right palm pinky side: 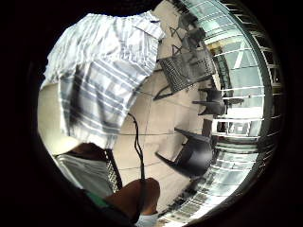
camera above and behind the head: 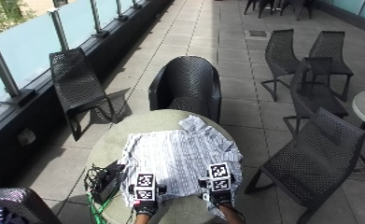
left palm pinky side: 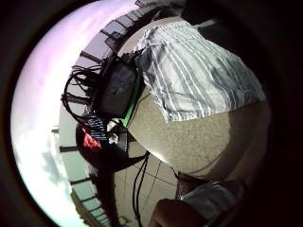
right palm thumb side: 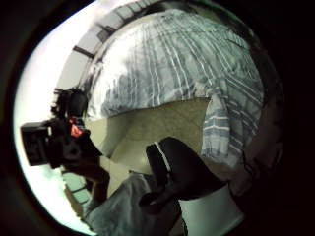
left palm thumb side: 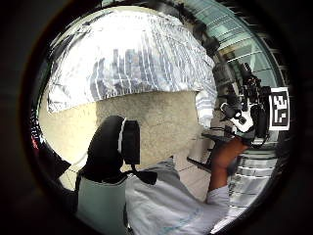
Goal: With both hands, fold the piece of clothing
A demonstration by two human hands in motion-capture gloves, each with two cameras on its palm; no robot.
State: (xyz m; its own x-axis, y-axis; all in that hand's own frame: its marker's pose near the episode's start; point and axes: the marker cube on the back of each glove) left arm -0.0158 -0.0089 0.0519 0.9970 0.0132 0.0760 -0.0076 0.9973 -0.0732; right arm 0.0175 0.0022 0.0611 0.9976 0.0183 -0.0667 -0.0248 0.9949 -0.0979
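Striped shirt lies spread flat on the round table, left hand and right hand over its near edge, grip state can't tell.

Black gloves cover the left hand and right hand; a pale short sleeve shows.

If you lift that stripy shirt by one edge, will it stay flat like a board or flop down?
Probably flop. The shirt already lies rumpled and wrinkled on the table, and one side droops over the edge, so it looks soft, not stiff. It seems thin, so likely light. Both hands, left and right, are at its near edge, which should help keep it spread.
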